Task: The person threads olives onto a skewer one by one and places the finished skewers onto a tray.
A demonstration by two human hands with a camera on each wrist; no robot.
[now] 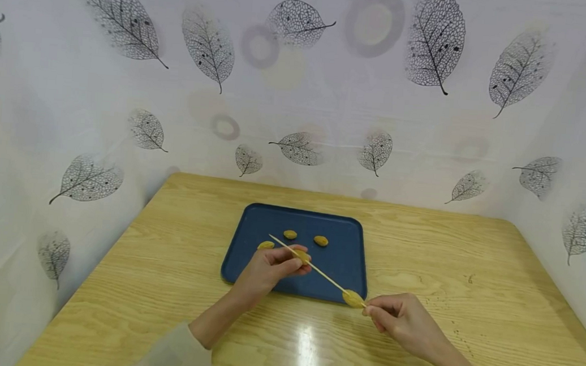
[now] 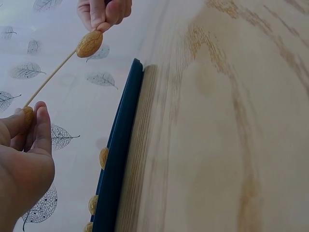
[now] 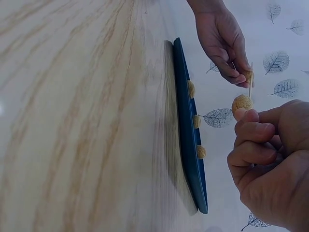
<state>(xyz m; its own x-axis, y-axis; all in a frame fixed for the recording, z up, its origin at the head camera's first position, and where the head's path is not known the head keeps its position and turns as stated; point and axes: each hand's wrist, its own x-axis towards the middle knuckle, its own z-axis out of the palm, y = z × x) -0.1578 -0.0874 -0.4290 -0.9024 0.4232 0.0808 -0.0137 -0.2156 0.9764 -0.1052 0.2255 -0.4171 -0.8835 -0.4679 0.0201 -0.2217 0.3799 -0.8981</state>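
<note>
My right hand [image 1: 405,324] pinches the lower right end of a thin wooden skewer [image 1: 327,277]. Threaded on it just past those fingertips is a golden-brown oval piece [image 1: 353,299] with a bumpy surface, clear in the left wrist view. Between thumb and fingers my left hand [image 1: 268,271] holds a second oval piece [image 1: 301,256] at the skewer's upper left part. The pointed end sticks out beyond that piece; whether the skewer runs through it or in front, I cannot tell. Both hands are raised near the front of a dark blue tray [image 1: 338,265].
Three more oval pieces lie on the tray: one at the left [image 1: 266,245], one at the back [image 1: 290,234] and one farther right [image 1: 320,240]. Beneath the tray is a wood-grain table [image 1: 420,254]. A leaf-patterned cloth [image 1: 329,106] hangs behind and at both sides.
</note>
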